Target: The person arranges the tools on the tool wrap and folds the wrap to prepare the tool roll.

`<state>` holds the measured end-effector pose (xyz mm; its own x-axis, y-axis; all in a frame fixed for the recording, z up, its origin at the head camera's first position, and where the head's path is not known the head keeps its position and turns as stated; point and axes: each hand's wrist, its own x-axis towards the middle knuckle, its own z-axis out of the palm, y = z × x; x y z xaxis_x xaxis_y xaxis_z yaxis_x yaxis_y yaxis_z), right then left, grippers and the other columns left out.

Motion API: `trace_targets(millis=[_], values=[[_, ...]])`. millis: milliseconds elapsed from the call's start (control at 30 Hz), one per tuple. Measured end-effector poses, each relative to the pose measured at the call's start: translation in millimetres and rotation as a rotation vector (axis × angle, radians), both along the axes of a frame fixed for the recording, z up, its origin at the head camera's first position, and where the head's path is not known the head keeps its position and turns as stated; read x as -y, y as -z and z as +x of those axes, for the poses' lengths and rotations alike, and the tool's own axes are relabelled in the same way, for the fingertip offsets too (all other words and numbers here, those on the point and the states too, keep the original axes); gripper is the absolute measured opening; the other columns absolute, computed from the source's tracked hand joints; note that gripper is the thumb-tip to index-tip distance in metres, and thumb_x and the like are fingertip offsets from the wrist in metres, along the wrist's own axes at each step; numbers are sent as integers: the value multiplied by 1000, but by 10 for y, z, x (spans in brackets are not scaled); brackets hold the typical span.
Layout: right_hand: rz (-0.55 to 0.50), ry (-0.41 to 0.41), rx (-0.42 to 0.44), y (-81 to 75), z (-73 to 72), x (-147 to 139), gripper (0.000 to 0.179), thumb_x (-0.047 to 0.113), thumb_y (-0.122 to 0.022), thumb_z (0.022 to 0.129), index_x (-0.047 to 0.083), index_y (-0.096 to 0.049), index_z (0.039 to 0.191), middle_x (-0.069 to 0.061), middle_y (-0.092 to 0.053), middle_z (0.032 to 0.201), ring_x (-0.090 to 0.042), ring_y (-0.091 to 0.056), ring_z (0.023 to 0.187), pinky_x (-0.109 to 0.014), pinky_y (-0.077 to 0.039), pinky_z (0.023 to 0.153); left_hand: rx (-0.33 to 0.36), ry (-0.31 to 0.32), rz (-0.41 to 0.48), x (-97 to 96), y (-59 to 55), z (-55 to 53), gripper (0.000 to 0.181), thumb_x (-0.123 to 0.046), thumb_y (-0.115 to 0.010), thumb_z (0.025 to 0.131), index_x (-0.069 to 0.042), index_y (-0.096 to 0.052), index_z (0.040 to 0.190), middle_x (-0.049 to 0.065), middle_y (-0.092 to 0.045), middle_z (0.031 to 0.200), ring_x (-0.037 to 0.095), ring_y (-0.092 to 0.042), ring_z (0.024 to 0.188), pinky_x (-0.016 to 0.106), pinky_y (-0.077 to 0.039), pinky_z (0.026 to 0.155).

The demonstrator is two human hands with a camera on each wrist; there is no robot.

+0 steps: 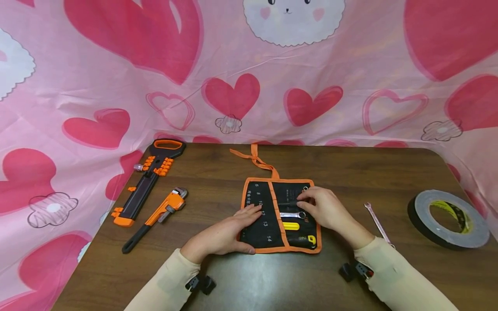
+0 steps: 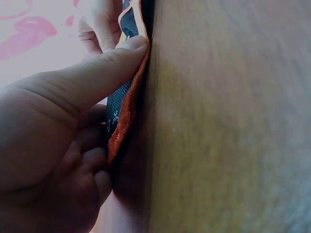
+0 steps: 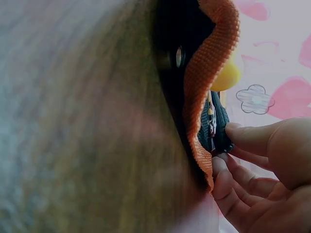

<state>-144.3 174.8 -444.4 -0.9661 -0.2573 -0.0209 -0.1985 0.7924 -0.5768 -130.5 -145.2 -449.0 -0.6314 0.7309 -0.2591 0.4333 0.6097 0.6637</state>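
Observation:
A black tool pouch (image 1: 258, 231) with orange edging and printed size numbers lies unfolded on the table. My left hand (image 1: 227, 231) rests on its left panel, thumb along the near edge. With thumb and fingertips, my right hand (image 1: 327, 207) pinches dark pocket fabric on the right panel; the right wrist view shows that black fabric (image 3: 221, 126) between them. Below these fingers a combination wrench (image 1: 292, 214) sits in a pocket, with a yellow piece (image 1: 291, 226) under it. One small wrench ring (image 1: 305, 188) shows near the top. My fingers partly hide the pockets.
To the right lie a loose combination wrench (image 1: 376, 220) and a roll of grey tape (image 1: 422, 220). An orange pipe wrench (image 1: 163, 211) and a black-and-orange saw-like tool (image 1: 142, 192) lie left. The pouch's orange tie (image 1: 264, 164) trails toward the patterned cloth behind.

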Motion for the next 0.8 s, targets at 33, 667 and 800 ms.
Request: trace_targets(millis=[33,667,800], values=[[3,-3,2,2,-5,1,18,16,-77,101,6,-83,115,-10,-77,106,-22,-63,90,-49,-58,87,-1,0,-1,0,1,-1,97,-36,-89,91,-13,-36,169,-3,-22,182,23,-13,171,54,-24,135],[-4,-52,34,-2,-45,12,15,18,-76,102,8,-83,111,-5,-77,103,-19,-65,91,-46,-60,88,6,-6,-9,3,12,-12,98,-38,-89,91,-15,-36,170,-6,-21,182,21,-13,171,53,-25,135],[-25,-63,36,7,-50,47,11,16,-78,100,9,-83,108,-2,-74,96,-13,-60,83,-34,-55,78,8,-5,-13,4,12,-10,97,-38,-88,91,-15,-36,170,-6,-21,182,21,-13,171,53,-25,135]])
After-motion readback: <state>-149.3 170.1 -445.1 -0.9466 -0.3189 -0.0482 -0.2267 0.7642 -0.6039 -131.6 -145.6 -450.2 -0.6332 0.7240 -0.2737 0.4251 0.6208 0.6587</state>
